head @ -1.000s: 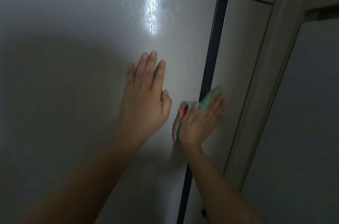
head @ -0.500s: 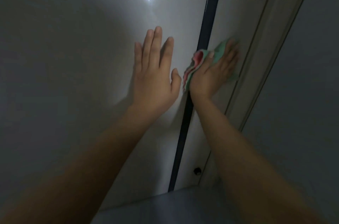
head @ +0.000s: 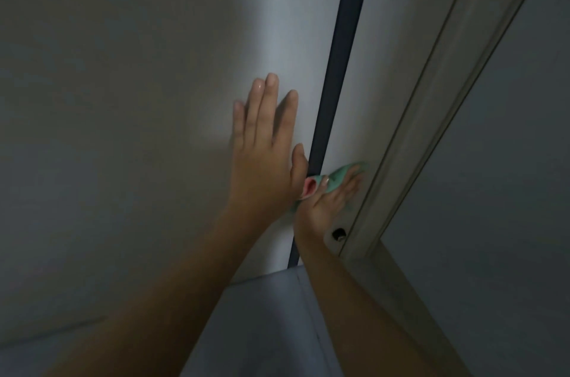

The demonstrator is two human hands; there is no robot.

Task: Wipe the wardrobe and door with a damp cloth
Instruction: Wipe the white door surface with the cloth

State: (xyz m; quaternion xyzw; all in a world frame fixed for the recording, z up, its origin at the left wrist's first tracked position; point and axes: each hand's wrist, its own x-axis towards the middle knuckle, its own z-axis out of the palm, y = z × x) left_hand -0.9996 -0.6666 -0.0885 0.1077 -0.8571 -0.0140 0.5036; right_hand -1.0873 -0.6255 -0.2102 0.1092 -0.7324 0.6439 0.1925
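Observation:
The wide pale wardrobe panel [head: 138, 98] fills the left of the view. My left hand [head: 265, 154] rests flat on it with straight fingers, just left of a dark vertical strip [head: 342, 52]. Right of the strip is a narrow wardrobe panel [head: 385, 68]. My right hand [head: 327, 207] presses a green and pink cloth [head: 342, 176] flat against the low part of that narrow panel. The cloth sticks out past my fingertips and bunches by my thumb. Most of it is hidden under my palm.
A pale door frame [head: 431, 129] runs diagonally beside the narrow panel, with the grey door [head: 509, 191] to its right. A small dark round fitting [head: 338, 233] sits low on the narrow panel, under my right wrist. The grey floor [head: 262, 315] shows below the wardrobe.
My view has tilted down, so the floor now shows. My right hand has slid the cloth down the narrow panel, close to the round fitting. My left hand stays flat on the wide panel.

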